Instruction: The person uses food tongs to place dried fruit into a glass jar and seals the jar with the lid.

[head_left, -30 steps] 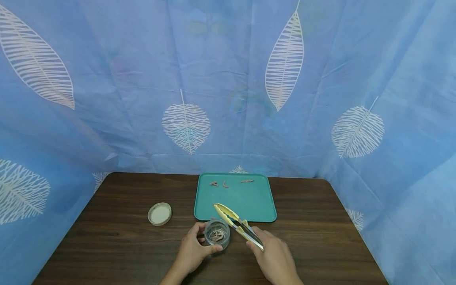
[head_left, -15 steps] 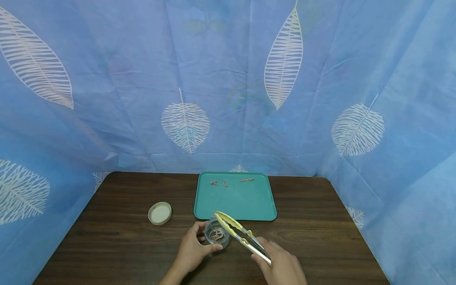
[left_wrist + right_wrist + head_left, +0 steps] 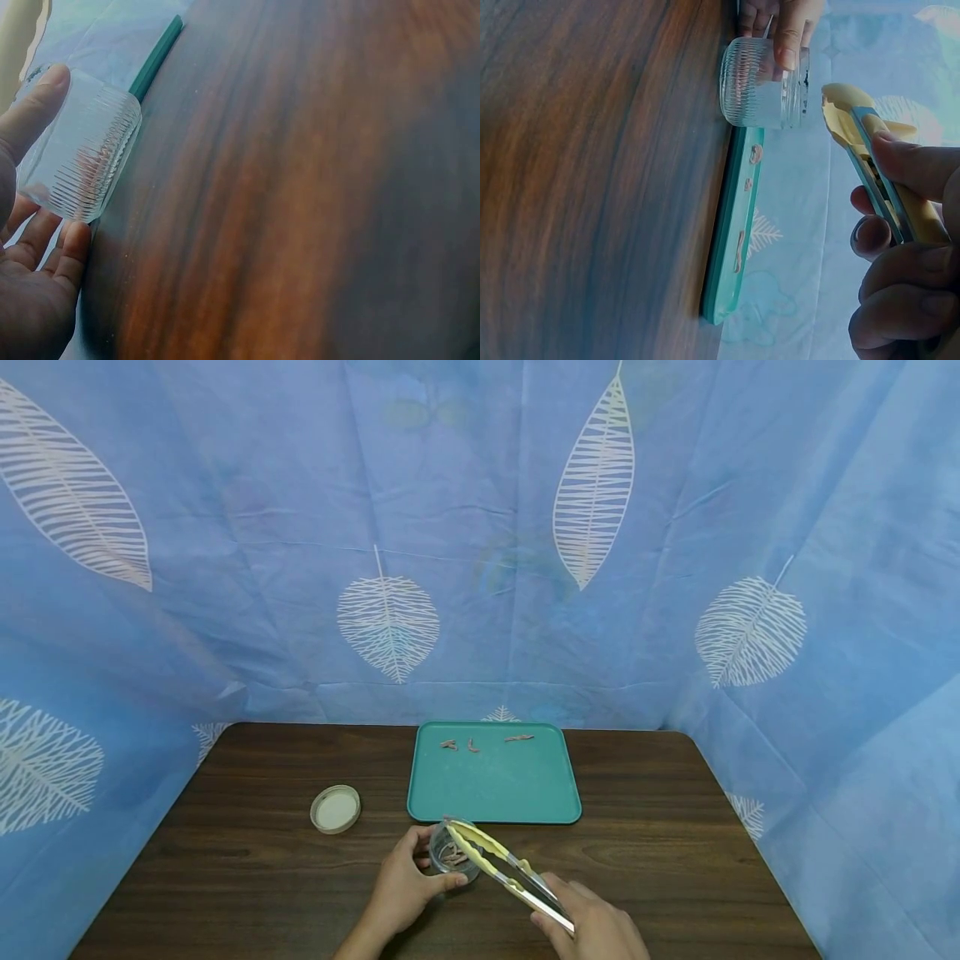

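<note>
My left hand (image 3: 405,881) holds a clear ribbed glass jar (image 3: 90,150) on the table, thumb on one side and fingers on the other. Several thin, pinkish-brown twisted strips lie inside the jar. My right hand (image 3: 596,927) grips metal tongs (image 3: 525,885) with yellow scalloped tips. Those tips overlap the jar's mouth in the head view; the right wrist view has them above its rim. A small pinkish bit shows at the far tip. More strips (image 3: 519,738) lie along the back of a teal tray (image 3: 495,793).
Left of the tray, a round lid (image 3: 335,810) lies on the dark wooden table (image 3: 247,860). Beyond the table's back edge hangs a blue cloth (image 3: 465,627) with white leaf prints, which also runs down both sides.
My right hand and the tongs have drawn back toward me, bringing the yellow tips from beyond the jar to over its mouth. My left hand and the jar stay in place.
</note>
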A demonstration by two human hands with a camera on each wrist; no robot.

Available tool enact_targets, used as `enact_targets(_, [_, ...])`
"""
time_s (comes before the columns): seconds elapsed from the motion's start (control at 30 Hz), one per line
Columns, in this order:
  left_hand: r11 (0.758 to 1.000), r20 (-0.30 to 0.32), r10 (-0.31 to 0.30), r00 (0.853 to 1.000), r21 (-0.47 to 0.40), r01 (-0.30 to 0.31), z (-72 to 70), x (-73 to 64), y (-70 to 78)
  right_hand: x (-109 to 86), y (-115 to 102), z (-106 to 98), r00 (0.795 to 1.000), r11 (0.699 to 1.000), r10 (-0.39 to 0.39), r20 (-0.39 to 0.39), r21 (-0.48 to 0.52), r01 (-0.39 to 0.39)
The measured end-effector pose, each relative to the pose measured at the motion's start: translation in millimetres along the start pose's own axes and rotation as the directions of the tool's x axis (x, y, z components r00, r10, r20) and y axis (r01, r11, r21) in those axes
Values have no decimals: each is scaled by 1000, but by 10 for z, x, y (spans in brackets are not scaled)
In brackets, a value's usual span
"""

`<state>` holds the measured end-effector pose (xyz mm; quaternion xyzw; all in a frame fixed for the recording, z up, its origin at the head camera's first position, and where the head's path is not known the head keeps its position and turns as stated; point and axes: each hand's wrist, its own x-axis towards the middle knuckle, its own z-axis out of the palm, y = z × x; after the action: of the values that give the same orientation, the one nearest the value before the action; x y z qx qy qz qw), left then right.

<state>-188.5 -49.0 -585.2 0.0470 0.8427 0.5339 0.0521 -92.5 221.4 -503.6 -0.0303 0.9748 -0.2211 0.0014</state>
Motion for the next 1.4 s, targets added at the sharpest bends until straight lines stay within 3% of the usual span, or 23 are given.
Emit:
enact_targets(0.2, [1000, 4, -9, 1000, 0, 9, -4, 1, 3, -16, 6, 18, 1000, 1000, -1, -28, 7, 1])
enact_targets(0.53, [1000, -3, -15, 1000, -18, 15, -4, -1, 26, -8, -74, 63, 987, 992, 126, -99, 23, -125])
enact_targets(0.83, [1000, 0, -15, 1000, -19, 15, -8, -8, 40, 32, -57, 76, 986, 989, 136, -100, 75, -128])
enact_targets(1.23, [999, 7, -22, 1000, -24, 22, 6, 10, -8, 274, -35, 40, 972, 962, 229, -49, 163, -218])
enact_targets(1.4, [999, 2, -22, 1000, -25, 22, 2, 6, 5, 374, -50, 25, 974, 967, 208, -95, 170, -190])
